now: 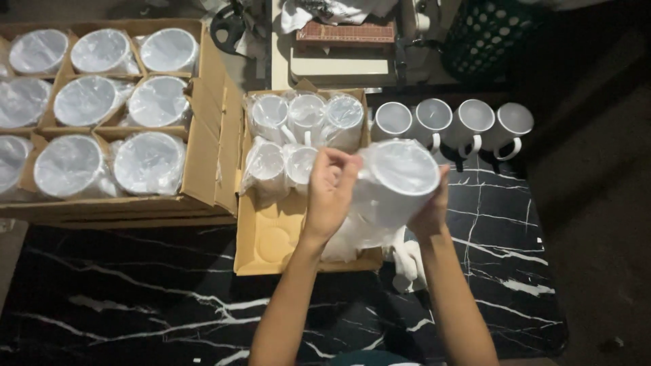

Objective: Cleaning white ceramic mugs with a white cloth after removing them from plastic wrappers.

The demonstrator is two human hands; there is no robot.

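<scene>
A white mug wrapped in clear plastic (397,179) is held up over the small cardboard box (268,257), its open mouth facing me. My left hand (330,192) grips the plastic at the mug's left side. My right hand (432,207) cups the mug from the right and below. Loose plastic hangs beneath it. Inside the small box, several more wrapped white mugs (298,118) stand in two rows at the far end. The near part of that box shows bare round cardboard seats.
Several unwrapped white mugs (451,122) stand in a row on the black marble-patterned surface (135,298) to the right of the box. A large cardboard carton (203,146) with several wrapped mugs lies at left. A dark perforated basket (485,34) stands at the far right.
</scene>
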